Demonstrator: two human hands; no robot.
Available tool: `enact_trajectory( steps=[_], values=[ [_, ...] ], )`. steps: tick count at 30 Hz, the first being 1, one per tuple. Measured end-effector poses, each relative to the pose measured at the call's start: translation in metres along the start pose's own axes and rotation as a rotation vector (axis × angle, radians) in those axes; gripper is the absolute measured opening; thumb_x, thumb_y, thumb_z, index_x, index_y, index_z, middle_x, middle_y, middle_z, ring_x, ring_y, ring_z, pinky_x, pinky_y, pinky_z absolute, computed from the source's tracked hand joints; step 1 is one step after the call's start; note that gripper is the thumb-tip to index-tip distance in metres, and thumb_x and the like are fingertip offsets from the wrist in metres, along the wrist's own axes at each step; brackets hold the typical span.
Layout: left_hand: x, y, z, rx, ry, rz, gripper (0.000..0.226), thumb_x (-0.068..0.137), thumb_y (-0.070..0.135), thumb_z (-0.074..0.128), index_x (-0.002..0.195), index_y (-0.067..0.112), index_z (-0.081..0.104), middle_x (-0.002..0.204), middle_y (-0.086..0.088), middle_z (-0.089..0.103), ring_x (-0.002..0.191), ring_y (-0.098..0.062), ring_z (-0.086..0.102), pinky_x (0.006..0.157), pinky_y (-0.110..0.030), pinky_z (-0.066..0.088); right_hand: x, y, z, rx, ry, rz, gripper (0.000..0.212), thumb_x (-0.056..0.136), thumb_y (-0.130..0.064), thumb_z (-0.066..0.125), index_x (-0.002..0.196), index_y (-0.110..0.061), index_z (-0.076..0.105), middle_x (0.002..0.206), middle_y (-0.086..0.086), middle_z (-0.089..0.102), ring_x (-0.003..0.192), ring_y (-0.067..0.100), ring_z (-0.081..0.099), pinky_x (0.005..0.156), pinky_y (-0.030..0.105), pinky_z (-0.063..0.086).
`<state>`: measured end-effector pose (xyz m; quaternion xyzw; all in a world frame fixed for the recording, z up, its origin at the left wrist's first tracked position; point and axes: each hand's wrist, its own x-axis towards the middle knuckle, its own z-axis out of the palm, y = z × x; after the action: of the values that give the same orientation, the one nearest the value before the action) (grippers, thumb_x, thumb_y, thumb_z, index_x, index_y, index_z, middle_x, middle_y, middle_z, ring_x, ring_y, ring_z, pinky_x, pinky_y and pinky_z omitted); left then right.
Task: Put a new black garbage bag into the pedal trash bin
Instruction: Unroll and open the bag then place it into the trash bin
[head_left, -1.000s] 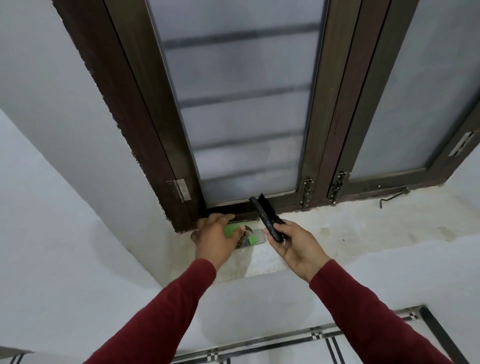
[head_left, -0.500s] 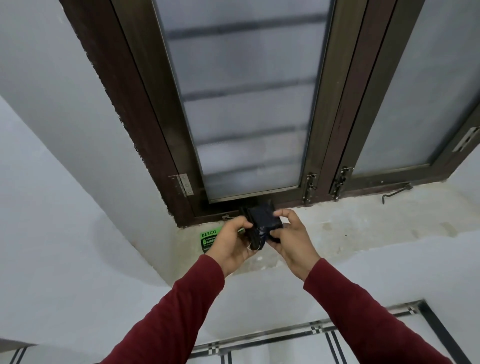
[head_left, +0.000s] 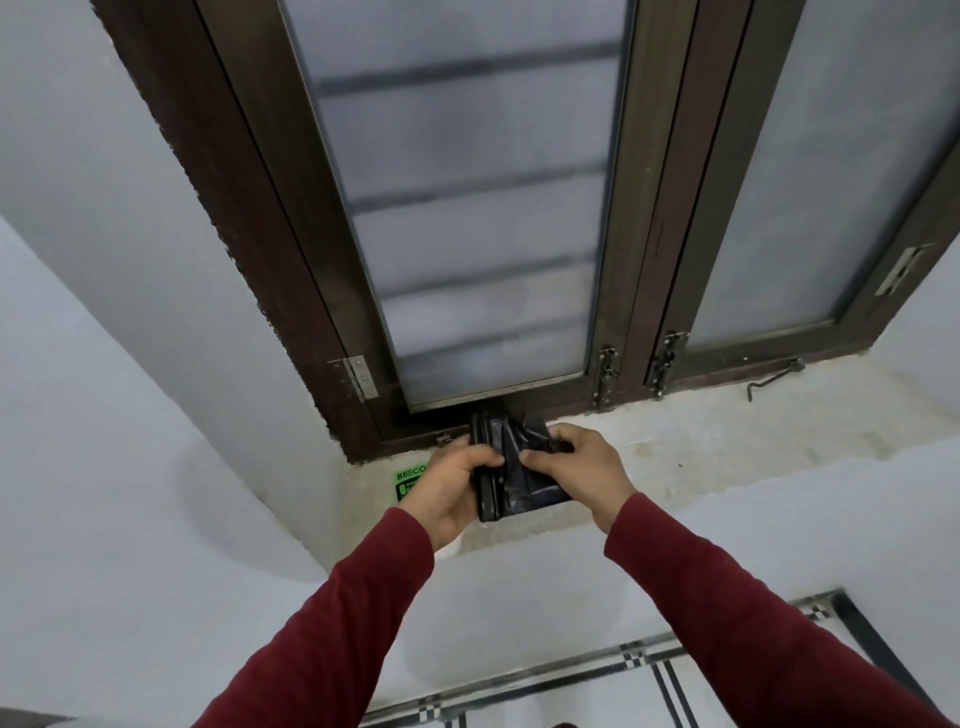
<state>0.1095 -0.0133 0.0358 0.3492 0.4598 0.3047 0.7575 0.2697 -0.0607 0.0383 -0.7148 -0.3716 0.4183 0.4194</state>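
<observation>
A person in dark red long sleeves reaches both hands forward over a pale, rough window sill (head_left: 701, 447). Between the hands is a folded black garbage bag (head_left: 511, 475), held just above the sill, close to the bottom of the window frame.

The left hand (head_left: 449, 491) grips the left side of the bag, where the plastic is still a tight, narrow folded strip running from near to far. Its thumb lies across the top and its fingers curl underneath. The right hand (head_left: 584, 473) pinches the right side, where the plastic has opened into a looser, crinkled flap. Its thumb presses on top, pointing left toward the other thumb.

On the sill, partly hidden under the left hand, lies a bright green packet label (head_left: 409, 480) with the letters "BECO" visible.

Beyond the hands stands a dark brown window frame (head_left: 291, 270) with frosted glass panes (head_left: 467, 208) and faint horizontal bars behind them. Metal bolt latches (head_left: 607, 376) sit at the base of the middle frames, and a hook latch (head_left: 774, 376) rests on the sill, well to the right. White walls flank the window. At the near bottom edge, floor tiles (head_left: 597, 691) with dark border lines show. The pedal bin is out of view.
</observation>
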Motion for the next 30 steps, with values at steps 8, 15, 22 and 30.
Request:
enact_trajectory(
  steps=[8,15,22,30],
  values=[
    [-0.001,-0.003,-0.001,0.047,0.058,-0.006,0.032,0.089,-0.007,0.067,0.119,0.004,0.066,0.116,-0.024,0.074,0.105,-0.038,0.073,0.081,-0.048,0.063,-0.005,-0.010,-0.008,0.056,0.010,-0.015,0.042,0.082,0.002,0.048,0.102,-0.032,0.062,0.102,0.008,0.070,0.085,0.025,0.070,0.069,0.036,0.062],
    [0.002,-0.004,-0.003,0.086,0.169,-0.030,0.031,0.093,0.007,0.060,0.123,0.004,0.065,0.114,-0.021,0.074,0.099,-0.034,0.071,0.088,-0.047,0.058,-0.004,-0.013,-0.008,0.037,0.023,-0.076,0.045,0.072,0.005,0.039,0.073,-0.022,0.075,0.088,-0.002,0.072,0.084,0.028,0.068,0.066,0.034,0.060],
    [-0.002,-0.005,0.005,0.030,0.027,-0.012,0.024,0.100,0.014,0.060,0.120,0.004,0.068,0.116,-0.023,0.075,0.094,-0.032,0.075,0.073,-0.038,0.064,-0.004,-0.014,-0.002,-0.350,0.115,-0.194,0.053,0.062,-0.050,0.084,0.095,-0.023,0.053,0.088,-0.005,0.065,0.081,0.014,0.064,0.066,0.029,0.052],
    [0.000,-0.005,0.003,0.063,0.117,-0.011,0.014,0.099,0.014,0.055,0.108,0.009,0.065,0.094,-0.015,0.071,0.077,-0.024,0.066,0.066,-0.035,0.052,0.003,-0.016,-0.004,-0.506,0.050,-0.193,0.014,0.081,-0.033,0.070,0.078,-0.024,0.060,0.091,0.004,0.063,0.088,0.021,0.061,0.069,0.025,0.043]
  ],
)
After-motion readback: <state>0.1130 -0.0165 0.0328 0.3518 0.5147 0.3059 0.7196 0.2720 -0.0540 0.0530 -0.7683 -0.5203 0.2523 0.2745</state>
